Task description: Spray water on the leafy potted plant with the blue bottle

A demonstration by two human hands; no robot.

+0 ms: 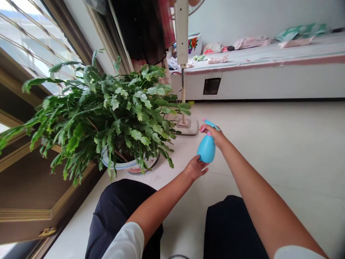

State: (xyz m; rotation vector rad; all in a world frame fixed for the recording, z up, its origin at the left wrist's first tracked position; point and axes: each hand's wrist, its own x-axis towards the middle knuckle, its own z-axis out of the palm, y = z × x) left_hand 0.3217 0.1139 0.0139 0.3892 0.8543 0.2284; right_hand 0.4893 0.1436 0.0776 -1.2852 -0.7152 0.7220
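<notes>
Nearest the camera are two knees (pixel 121 212) in dark trousers, spread apart, with bare floor (pixel 269 151) showing between them. The person seems to be crouched or seated low. Both forearms reach forward over that gap.

The left hand (pixel 195 168) cups the bottom of a blue spray bottle (pixel 207 148), fingertips touching its lower curve. It looks like a loose support from below that steadies the bottle rather than a firm clench. The right hand (pixel 217 136) is closed around the bottle's neck and pink-and-blue trigger head, grasping it from the top, so this hand probably carries the weight. The bottle is in the air, roughly upright, just right of the plant's outer leaves and not touching them. I can't tell which way the nozzle faces.

To the left is a big leafy plant (pixel 115 111) in a round pot (pixel 129 166) standing on the floor. Its foliage spills well past the pot rim on every side, so the left is crowded. A brown window frame (pixel 27 194) sits tight behind the plant.

The right side is wide open floor, with plenty of room to move. Behind the bottle is a fan stand (pixel 187 126), its base near the plant's edge and its pole rising out of frame. Farthest back is a raised platform (pixel 269 79) with cloths on it, well apart from the hands.
</notes>
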